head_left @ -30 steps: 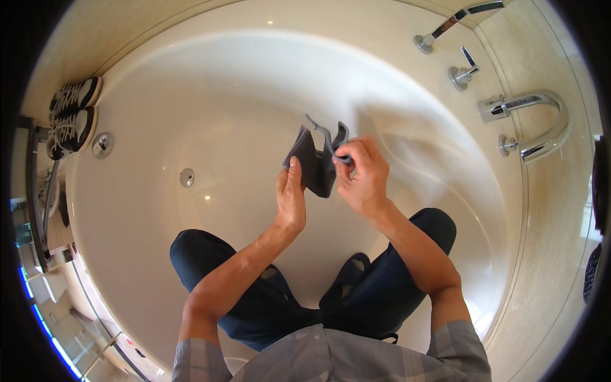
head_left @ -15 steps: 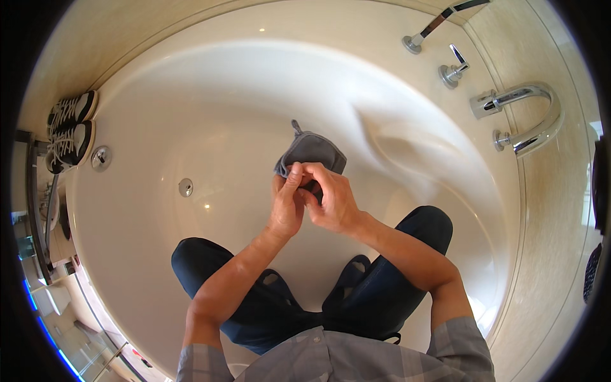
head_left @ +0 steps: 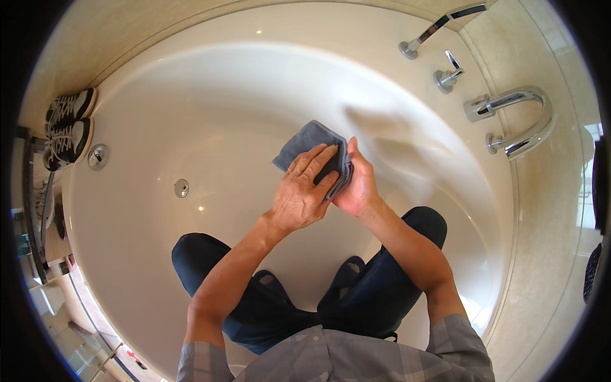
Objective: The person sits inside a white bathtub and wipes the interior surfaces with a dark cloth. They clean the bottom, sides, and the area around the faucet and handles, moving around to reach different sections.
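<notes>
1. The left hand (head_left: pixel 299 194) has gone from pinching the near edge to lying flat, fingers extended over the cloth.
2. The grey cloth (head_left: pixel 310 135) is between both hands, above the bathtub (head_left: pixel 143 235); its hanging loop no longer shows. It now looks layered, which suggests the folding is well along.
3. The right hand (head_left: pixel 358 181) has shifted to the cloth's right edge, thumb raised; its fingers are hidden, so their grip cannot be told.
4. Around, from the left: sneakers (head_left: pixel 69 137), a drain (head_left: pixel 181 188), bent knees (head_left: pixel 423 226) flanking the forearms and possibly limiting low movement, then a chrome faucet (head_left: pixel 528 102), well apart.
</notes>
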The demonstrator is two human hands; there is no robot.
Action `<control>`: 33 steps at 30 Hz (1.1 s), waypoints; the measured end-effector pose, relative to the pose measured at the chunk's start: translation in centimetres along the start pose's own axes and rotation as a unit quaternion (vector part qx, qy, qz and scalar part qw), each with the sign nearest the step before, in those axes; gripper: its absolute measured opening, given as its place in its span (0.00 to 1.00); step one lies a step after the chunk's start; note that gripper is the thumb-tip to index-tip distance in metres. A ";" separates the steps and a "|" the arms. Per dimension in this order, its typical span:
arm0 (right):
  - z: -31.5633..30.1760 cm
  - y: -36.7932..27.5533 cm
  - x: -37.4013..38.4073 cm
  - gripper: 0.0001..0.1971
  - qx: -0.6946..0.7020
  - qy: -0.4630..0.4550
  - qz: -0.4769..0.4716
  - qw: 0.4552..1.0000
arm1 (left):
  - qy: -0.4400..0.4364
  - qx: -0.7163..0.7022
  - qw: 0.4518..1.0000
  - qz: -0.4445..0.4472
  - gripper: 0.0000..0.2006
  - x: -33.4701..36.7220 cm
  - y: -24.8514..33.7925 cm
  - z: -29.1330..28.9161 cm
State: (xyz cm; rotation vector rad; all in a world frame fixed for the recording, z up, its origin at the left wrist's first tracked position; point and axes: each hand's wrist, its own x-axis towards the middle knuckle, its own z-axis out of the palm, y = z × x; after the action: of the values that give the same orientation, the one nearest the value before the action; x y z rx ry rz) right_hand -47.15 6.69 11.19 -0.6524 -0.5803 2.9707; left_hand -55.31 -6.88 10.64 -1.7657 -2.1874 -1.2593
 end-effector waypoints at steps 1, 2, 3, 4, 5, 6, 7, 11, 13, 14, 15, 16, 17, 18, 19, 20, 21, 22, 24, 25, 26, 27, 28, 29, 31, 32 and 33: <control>0.1 0.2 -0.2 0.26 -0.002 0.027 -0.012 1.000 | -0.005 0.000 1.000 -0.002 0.17 0.1 0.1 0.0; 0.0 0.3 -0.3 0.25 -0.017 0.043 -0.012 0.999 | -0.009 -0.001 1.000 -0.005 0.17 0.2 0.1 0.0; -0.2 0.4 -0.3 0.23 -0.031 0.059 -0.013 0.998 | -0.019 0.007 1.000 0.000 0.16 0.1 0.1 0.2; -0.5 0.4 -0.4 0.22 -0.046 0.077 -0.015 0.996 | -0.029 0.014 0.999 0.005 0.16 0.1 0.1 0.5; -0.9 0.4 -0.3 0.23 -0.044 0.096 -0.015 0.994 | -0.039 0.020 0.999 0.010 0.16 0.0 0.1 0.7; -1.2 0.2 -0.3 0.22 -0.040 0.100 -0.019 0.994 | -0.053 0.024 0.998 0.014 0.16 0.0 0.1 0.8; -1.2 0.0 -0.3 0.20 -0.037 0.103 -0.022 0.994 | -0.068 0.029 0.997 0.018 0.16 0.0 0.0 0.6; -1.8 -1.2 -0.1 0.18 -0.057 0.082 -0.035 0.994 | -0.073 0.026 0.997 0.024 0.16 0.3 0.5 0.3; -2.2 -1.7 0.2 0.16 -0.079 0.108 -0.088 0.987 | -0.074 0.000 0.997 0.022 0.17 0.6 0.8 -0.5; -2.1 -2.0 0.3 0.16 -0.090 0.120 -0.115 0.982 | -0.074 -0.013 0.997 0.021 0.17 0.8 1.0 -0.8; -2.0 -2.8 0.2 0.14 -0.136 0.185 -0.185 0.956 | -0.059 -0.021 0.998 0.020 0.18 1.0 1.0 -0.8; -1.8 -3.8 0.2 0.13 -0.256 0.227 -0.314 0.886 | -0.044 -0.027 0.999 0.017 0.18 1.1 0.9 -1.0; -2.4 -5.1 0.1 0.14 -0.386 0.239 -0.434 0.778 | -0.030 -0.030 0.999 0.014 0.19 1.2 0.8 -1.3; -2.8 -6.7 -0.4 0.16 -0.508 0.230 -0.500 0.663 | -0.022 -0.032 0.999 0.001 0.19 1.2 0.6 -1.3; -2.7 -8.3 -1.0 0.19 -0.597 0.240 -0.563 0.518 | -0.016 -0.035 0.999 -0.012 0.19 1.3 0.4 -1.1; -1.6 -10.5 -1.6 0.25 -0.705 0.144 -0.642 0.264 | -0.010 -0.038 0.999 -0.025 0.20 1.4 0.4 -1.0; -2.3 -11.4 -1.6 0.27 -0.759 0.168 -0.593 0.211 | -0.011 -0.031 0.999 -0.028 0.19 1.7 0.6 -1.0; -3.3 -11.8 -1.4 0.30 -0.807 0.191 -0.537 0.156 | -0.012 -0.030 0.999 -0.025 0.19 1.6 0.6 -1.0; -5.7 -11.2 -0.6 0.30 -0.876 0.229 -0.413 0.099 | -0.010 -0.036 0.999 -0.015 0.19 1.5 0.4 -0.2; -6.5 -10.5 -0.8 0.30 -0.890 0.212 -0.394 0.094 | -0.012 -0.035 0.999 -0.012 0.18 1.3 0.1 0.0; -7.2 -9.7 -1.1 0.31 -0.902 0.193 -0.376 0.089 | -0.012 -0.030 0.999 -0.009 0.18 1.1 -0.1 0.1; -8.5 -9.5 -1.5 0.31 -0.920 0.172 -0.340 0.087 | -0.013 -0.026 1.000 -0.006 0.18 1.0 -0.1 0.1; -8.5 -9.1 -1.4 0.31 -0.922 0.175 -0.335 0.082 | -0.016 -0.024 1.000 -0.006 0.17 0.9 -0.1 0.0; -8.4 -8.9 -1.3 0.31 -0.924 0.178 -0.329 0.077 | -0.020 -0.022 1.000 -0.006 0.17 0.9 0.1 0.1; -7.6 -9.2 0.1 0.32 -0.925 0.176 -0.332 0.059 | -0.021 -0.022 1.000 -0.005 0.17 1.1 0.1 0.0; -6.4 -9.2 1.6 0.33 -0.913 0.158 -0.370 0.071 | -0.020 -0.023 1.000 -0.003 0.16 1.3 0.0 -0.2; -5.1 -8.8 3.0 0.32 -0.917 0.147 -0.366 0.058 | -0.019 -0.024 1.000 0.000 0.16 1.4 0.0 -0.3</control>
State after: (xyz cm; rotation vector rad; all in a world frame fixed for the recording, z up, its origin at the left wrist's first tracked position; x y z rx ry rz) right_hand -48.05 16.97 8.98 -0.2976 -2.7143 -0.4378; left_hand -55.90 -6.01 11.55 -1.8213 -2.1951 -1.2991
